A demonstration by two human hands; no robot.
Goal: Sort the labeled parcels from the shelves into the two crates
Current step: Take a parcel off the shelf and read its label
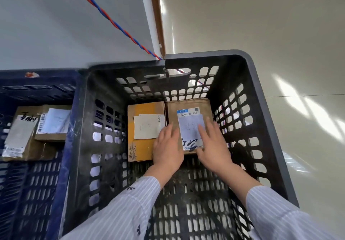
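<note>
parcel (189,126) under both hands' fingers (202,130)

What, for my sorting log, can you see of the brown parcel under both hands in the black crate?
The brown parcel is a flat cardboard box, face up on the floor of the black crate, by its far wall. A white shipping label printed 530- 05 A32 covers much of its top, with a slip bearing faint handwriting over it. It lies beside the yellow parcel on its left. The left hand rests flat at its near left edge, the right hand on the label.
</note>
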